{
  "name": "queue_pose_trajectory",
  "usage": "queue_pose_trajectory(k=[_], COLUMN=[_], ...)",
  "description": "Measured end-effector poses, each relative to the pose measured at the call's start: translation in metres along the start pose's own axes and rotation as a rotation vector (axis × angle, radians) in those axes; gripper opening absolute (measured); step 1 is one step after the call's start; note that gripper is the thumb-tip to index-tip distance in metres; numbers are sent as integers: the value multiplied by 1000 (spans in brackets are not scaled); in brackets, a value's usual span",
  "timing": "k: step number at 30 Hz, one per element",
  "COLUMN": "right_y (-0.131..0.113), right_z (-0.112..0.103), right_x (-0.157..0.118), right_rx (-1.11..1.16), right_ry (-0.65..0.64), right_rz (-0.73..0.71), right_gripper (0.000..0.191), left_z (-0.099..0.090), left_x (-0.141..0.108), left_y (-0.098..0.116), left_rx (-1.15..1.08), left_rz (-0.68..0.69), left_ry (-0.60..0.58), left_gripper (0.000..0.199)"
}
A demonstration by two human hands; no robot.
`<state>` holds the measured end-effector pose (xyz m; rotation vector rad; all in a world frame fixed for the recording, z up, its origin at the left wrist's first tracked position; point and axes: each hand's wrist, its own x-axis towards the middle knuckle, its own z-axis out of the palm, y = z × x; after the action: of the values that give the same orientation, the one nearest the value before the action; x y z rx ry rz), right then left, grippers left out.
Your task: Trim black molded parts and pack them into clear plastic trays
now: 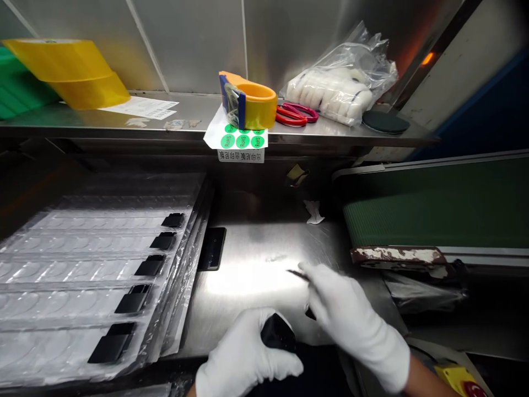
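My left hand (250,355), in a white glove, grips a small black part (278,332) between thumb and fingers near the front edge of the metal table. To its right, my right hand (345,314), also gloved in white, is closed round a thin dark tool (298,274) whose tip points left. A bit of something black shows under the right palm. At the left lies a clear plastic tray (53,300) with several black parts (132,299) in its right-hand column. A black phone (212,249) rests beside the tray.
On the steel shelf (190,113) are yellow tape rolls (82,71), a tape dispenser (252,102), green round stickers (242,141), red-handled scissors (291,116) and bagged white gloves (330,91). A green conveyor belt (438,204) runs at the right. Paper scraps (314,212) lie at the table's back.
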<state>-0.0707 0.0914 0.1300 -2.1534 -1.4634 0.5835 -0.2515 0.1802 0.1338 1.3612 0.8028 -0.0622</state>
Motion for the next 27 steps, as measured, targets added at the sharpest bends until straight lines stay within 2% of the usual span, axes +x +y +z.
queue_pose_trajectory(k=[3, 6, 9, 11, 15, 18, 20, 22, 24, 25, 27], right_y=[41, 75, 89, 85, 66, 55, 52, 56, 66, 73, 89], right_z=[22, 57, 85, 92, 84, 73, 66, 59, 52, 49, 43], right_x=[20, 46, 62, 57, 9, -26, -35, -36, -38, -41, -52], right_rx=[79, 119, 148, 170, 200, 115, 66, 60, 79, 96, 131], right_ry=[70, 25, 40, 89, 242, 460, 517, 475, 426, 434, 507], right_rz=[115, 101, 50, 7, -139, -434, -574, -573, -480, -431, -347], right_gripper=[39, 29, 31, 42, 57, 60, 52, 42, 37, 37, 39], left_z=[-1, 2, 5, 4, 1, 4, 12, 25, 41, 49, 64], left_x=[0, 1, 3, 3, 9, 24, 40, 58, 76, 84, 96], left_y=[3, 4, 3, 3, 6, 4, -3, -13, -22, -24, -26], left_rx=[-3, -21, 3, 5, -102, -327, -552, -736, -816, -800, -702], left_rz=[-143, -128, -112, -105, -66, 29, 26, -70, -196, -243, -281], left_ry=[19, 13, 32, 46, 2, -156, -207, -251, -321, -347, -311], left_gripper=[30, 34, 39, 40, 35, 23, 18, 22, 24, 25, 25])
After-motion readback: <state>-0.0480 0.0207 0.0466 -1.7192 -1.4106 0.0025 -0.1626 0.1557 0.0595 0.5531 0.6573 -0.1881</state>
